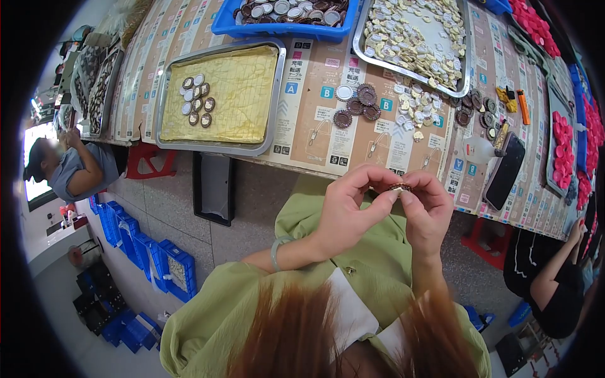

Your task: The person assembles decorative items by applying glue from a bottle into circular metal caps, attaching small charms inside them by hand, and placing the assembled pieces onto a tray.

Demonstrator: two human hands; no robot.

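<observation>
My left hand (354, 208) and my right hand (427, 211) meet just off the table's near edge. Between their pinched fingertips is a small brown bottle cap (399, 186) with a pale piece at it; the fingers cover most of both. On the table ahead lie several loose brown bottle caps (367, 94) and a scatter of small white and cream pieces (417, 108). To the left, a metal tray (275, 94) lined with yellow sheet bears a cluster of caps (196, 101), some showing white insides, some cream pieces.
A blue bin (220, 26) of caps and a metal tray (411, 74) of cream pieces stand at the back. On the right are a phone (506, 171), a clear bottle (479, 151) and an orange tool (524, 107). People sit at left (82, 167) and right (558, 290).
</observation>
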